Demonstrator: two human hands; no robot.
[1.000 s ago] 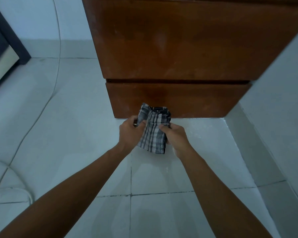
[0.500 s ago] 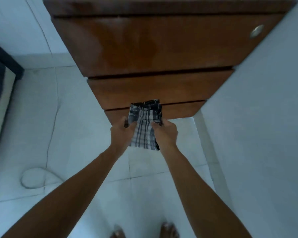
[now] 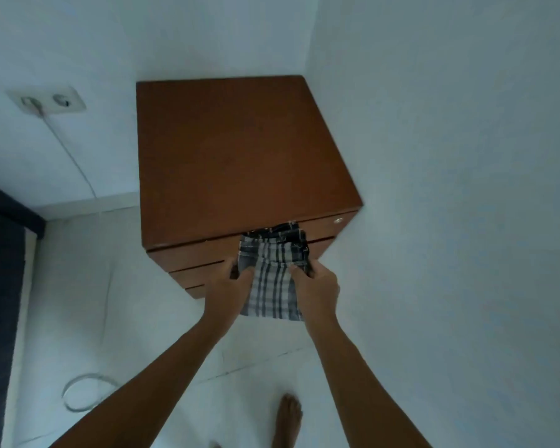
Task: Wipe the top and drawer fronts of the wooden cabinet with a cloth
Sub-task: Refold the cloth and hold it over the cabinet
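The wooden cabinet point(image 3: 236, 156) stands in the room's corner, seen from above with its flat brown top bare. Its drawer fronts point(image 3: 194, 258) show as narrow bands under the front edge, with a round metal lock point(image 3: 338, 221) at the right. A folded grey-and-white checked cloth point(image 3: 270, 279) hangs in front of the drawers, just below the top's front edge. My left hand point(image 3: 228, 294) grips the cloth's left side and my right hand point(image 3: 316, 291) grips its right side. The cloth hides the middle of the drawer fronts.
White walls close in behind and to the right of the cabinet. A wall socket point(image 3: 50, 101) with a plugged white cable point(image 3: 75, 163) is at the left, and the cable coils on the tiled floor point(image 3: 84, 391). A dark bed edge point(image 3: 0, 270) runs along the left. My bare foot point(image 3: 288, 415) is below.
The view has risen from the low drawer fronts to above the cabinet top. Both hands have lifted the cloth up to the top drawers, still gripping it.
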